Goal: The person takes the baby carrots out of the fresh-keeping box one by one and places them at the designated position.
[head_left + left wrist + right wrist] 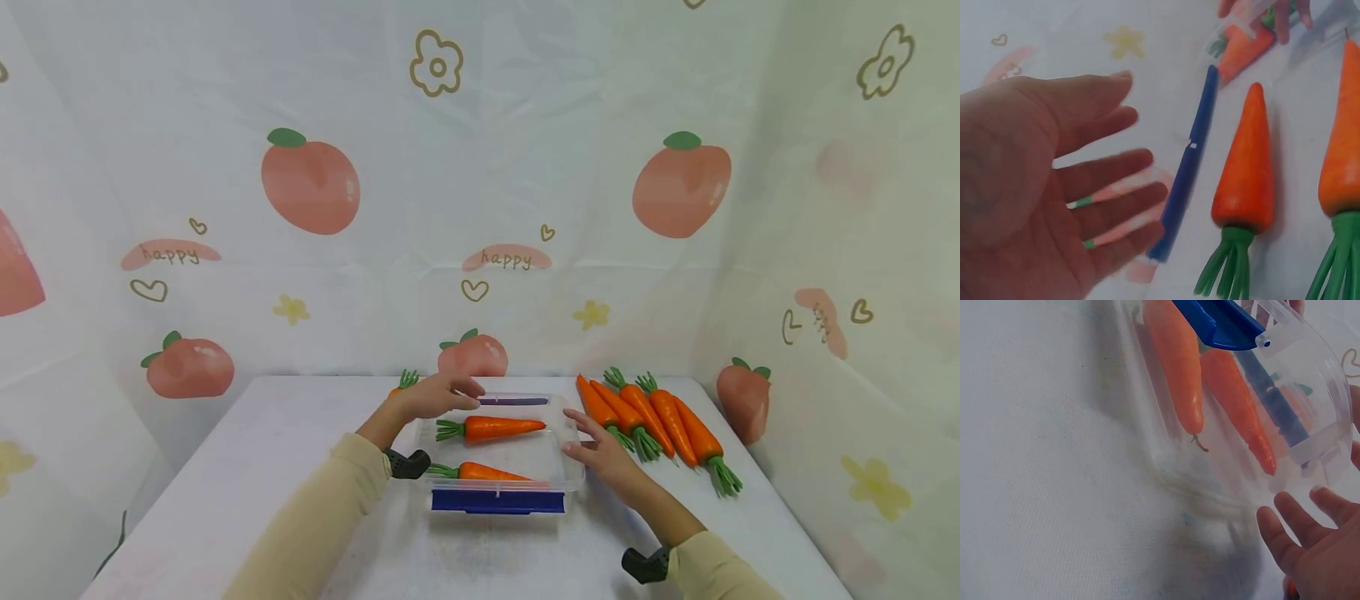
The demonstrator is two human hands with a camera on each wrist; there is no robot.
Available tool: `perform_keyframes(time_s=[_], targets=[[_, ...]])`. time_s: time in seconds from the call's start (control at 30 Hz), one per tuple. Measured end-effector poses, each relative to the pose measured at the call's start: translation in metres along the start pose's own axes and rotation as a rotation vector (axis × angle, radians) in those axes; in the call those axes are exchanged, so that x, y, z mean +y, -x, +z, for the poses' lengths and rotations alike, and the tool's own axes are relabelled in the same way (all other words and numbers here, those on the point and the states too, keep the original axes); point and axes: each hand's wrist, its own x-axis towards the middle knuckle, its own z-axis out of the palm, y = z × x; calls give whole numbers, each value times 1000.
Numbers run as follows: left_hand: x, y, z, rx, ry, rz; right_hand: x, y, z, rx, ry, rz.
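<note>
A clear plastic box with blue latches stands on the table. One carrot lies crosswise inside it, and a second carrot lies nearer the front wall. My left hand hovers at the far left corner of the box; its fingers look straight and hold nothing in the left wrist view. At the right wall is my right hand, fingers spread and nothing gripped. Its fingertips are close to the wall in the right wrist view; whether they touch it, I cannot tell.
Several carrots with green tops lie side by side to the right of the box. Another carrot shows partly behind my left hand. A patterned white cloth hangs behind the white table.
</note>
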Motion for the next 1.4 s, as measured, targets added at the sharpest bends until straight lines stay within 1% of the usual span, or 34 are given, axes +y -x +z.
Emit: perform_keyframes(time_s=[0.1,0.23,0.33,0.43,0.53,0.7,0.93,1.13,1.3,1.4], targets=[[1,-4,5,-69,-52,-20,-1,0,1,4,7,4],[0,-11,13,-150,-85,-88,-2,1,1,8,6,8],[0,-15,20,-183,-105,-124,-2,2,1,8,1,8],[2,-18,26,-205,-141,-138,-1,1,1,7,2,9],[5,-21,30,-216,-178,-153,0,1,1,4,4,7],[5,-27,37,-191,-215,-200,-1,2,0,1,1,2],[8,-30,45,-164,-183,-235,-1,2,0,-5,-7,0],[9,-35,48,-154,-248,-260,-1,2,-1,-4,-11,-1],[3,-40,49,-183,-279,-319,0,2,-1,-8,-18,-2],[0,-42,50,-203,-290,-330,0,2,-1,-9,-25,2]])
